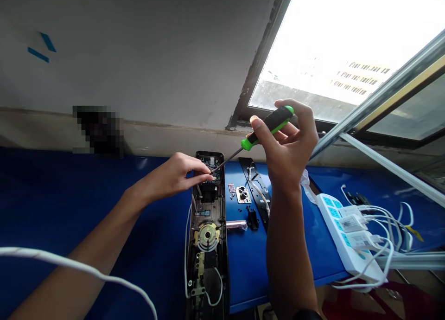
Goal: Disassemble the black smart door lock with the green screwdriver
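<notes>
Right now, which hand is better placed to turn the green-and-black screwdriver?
Likely the right hand: it holds the screwdriver by its handle, while the left hand is near its tip, over the long black housing.

Along the far edge of the blue worktop (149, 246) stands a grey wall (156, 55) with two blue strips (38, 54). Above this edge's right part, a window (313, 55) gives bright daylight. Below the near edge, something red (413, 301) is visible.

One opened device housing (215, 202); over it, one screwdriver (248, 143); right of it, one power strip (337, 233); left, two blue tape strips (38, 54).
</notes>
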Available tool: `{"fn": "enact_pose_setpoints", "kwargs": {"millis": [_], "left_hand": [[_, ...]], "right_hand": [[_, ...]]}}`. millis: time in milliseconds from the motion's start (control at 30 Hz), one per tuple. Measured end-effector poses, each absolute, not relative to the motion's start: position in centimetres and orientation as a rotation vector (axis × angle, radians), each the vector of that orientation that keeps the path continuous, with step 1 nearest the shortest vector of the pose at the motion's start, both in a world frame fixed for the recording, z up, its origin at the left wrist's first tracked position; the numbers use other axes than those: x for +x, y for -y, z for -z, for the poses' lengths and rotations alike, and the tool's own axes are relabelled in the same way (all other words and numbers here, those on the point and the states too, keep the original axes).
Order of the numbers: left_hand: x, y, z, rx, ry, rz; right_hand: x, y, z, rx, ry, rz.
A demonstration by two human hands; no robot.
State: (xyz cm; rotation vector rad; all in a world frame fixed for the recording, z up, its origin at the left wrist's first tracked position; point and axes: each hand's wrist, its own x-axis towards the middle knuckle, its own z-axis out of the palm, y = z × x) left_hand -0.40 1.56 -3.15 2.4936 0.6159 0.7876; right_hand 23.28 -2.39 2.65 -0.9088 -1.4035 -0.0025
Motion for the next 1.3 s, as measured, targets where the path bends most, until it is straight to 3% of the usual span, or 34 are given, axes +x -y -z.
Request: {"fn": "enact_pose_setpoints", "kwargs": {"millis": [433, 700, 900, 1300], "left_hand": [[0.2, -0.7, 2.8, 2.561, -0.598, -0.909], [-0.2, -0.9, 2.6, 2.558, -0.695, -0.920], [-1.2, -1.0, 1.3, 2.414, -0.820, -0.979], [-2.7, -2.5, 1.9, 2.470, -1.011, -0.716]], "right_hand": [[23.0, 2.3, -2.5, -0.897, 1.336, 0.062], [22.4, 2.8, -2.6, -0.849, 1.585, -0.140], [22.1, 2.9, -2.5, -0.818, 1.642, -0.092], [19.9, 3.3, -2.0, -0.692, 1.826, -0.114]]}}
